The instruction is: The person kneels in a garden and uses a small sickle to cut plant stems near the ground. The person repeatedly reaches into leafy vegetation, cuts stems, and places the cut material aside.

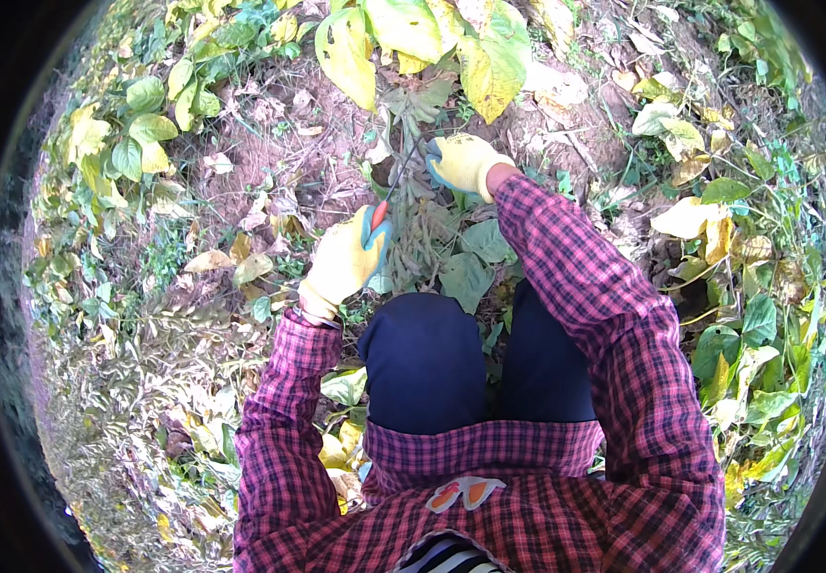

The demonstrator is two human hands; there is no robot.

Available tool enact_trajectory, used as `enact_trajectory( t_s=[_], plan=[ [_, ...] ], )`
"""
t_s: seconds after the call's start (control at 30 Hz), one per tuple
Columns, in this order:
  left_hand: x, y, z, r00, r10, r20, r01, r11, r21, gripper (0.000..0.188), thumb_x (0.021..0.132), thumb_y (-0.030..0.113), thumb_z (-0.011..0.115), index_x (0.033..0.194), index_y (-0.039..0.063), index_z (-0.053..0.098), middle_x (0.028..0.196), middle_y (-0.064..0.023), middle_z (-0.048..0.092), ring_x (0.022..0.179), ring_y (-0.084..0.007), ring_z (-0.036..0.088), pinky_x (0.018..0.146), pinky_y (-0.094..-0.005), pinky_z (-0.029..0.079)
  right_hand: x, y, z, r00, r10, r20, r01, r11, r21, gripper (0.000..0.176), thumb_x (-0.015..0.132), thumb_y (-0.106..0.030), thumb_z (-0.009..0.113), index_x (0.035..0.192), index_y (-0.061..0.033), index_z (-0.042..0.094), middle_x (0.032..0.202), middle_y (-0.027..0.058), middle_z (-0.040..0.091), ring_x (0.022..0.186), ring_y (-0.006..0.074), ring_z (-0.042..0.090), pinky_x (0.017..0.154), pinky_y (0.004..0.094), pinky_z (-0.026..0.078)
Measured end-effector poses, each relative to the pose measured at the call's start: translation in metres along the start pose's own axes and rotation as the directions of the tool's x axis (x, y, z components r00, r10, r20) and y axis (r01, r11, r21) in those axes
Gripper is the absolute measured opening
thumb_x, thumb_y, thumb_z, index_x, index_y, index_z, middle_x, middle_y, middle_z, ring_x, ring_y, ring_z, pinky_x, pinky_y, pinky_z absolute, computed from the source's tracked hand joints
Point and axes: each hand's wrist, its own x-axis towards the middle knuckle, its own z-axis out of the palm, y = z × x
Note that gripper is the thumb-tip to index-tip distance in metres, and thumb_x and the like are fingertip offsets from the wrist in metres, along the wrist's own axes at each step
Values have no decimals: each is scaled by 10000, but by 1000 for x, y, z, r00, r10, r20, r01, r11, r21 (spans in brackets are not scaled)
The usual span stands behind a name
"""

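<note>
My left hand, in a yellow knit glove with a blue coated palm, is closed around the orange-red handle of a hand tool. From it a thin dark metal blade or shaft slants up and right into the plant stems; its exact kind is unclear. My right hand, gloved alike, is curled beside the far end of the metal, against the stems. What its fingers hold is hidden. Between my hands and knees is a bean plant with drying pods, its stems reaching away from me.
Large yellow-green leaves hang just beyond my hands. Bean plants grow at left, and more leafy plants at right. Dry leaves and stalks litter the brown soil. Cut-looking dry stalks lie left of my knees.
</note>
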Motion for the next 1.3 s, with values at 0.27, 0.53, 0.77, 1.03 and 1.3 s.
enact_trajectory(
  t_s=[0.27,0.53,0.77,1.03,1.3],
  plan=[
    [23,1,5,998,-11,-63,19,990,138,248,900,242,613,1027,44,536,749,-238,624,741,-430,624,631,-495,488,-8,-12,-15,993,8,-114,-23,991,-133,321,929,-308,484,1096,-63,606,1019,162,685,966,335,654,847,440,504],
    [5,18,-6,996,73,-58,-51,948,314,237,873,238,652,960,53,532,669,-167,623,625,-357,636,553,-446,502,12,2,3,974,136,-182,-156,982,-105,311,899,-239,478,1107,-64,630,1052,167,688,1013,307,658,841,462,505],
    [-47,19,-39,996,74,45,-83,965,249,244,891,215,602,964,-10,541,615,-187,580,589,-382,617,562,-442,496,15,72,28,874,485,10,-483,871,-91,472,888,-325,516,1152,46,639,1112,214,672,989,328,676,868,395,528],
    [-51,28,-23,973,-206,108,231,798,-557,231,979,231,501,1040,26,588,653,-8,571,487,-76,502,459,-245,391,42,49,75,999,-37,35,-6,597,802,345,803,-110,584,1136,-40,638,1110,164,634,929,327,627,872,379,508],
    [-55,13,-18,892,-431,137,389,577,-718,206,987,226,503,1049,51,592,643,18,538,486,-42,447,445,-214,354,20,37,44,992,-121,18,46,504,862,417,906,-140,593,1305,-46,519,1160,71,595,1032,177,605,953,311,462]
  ],
)
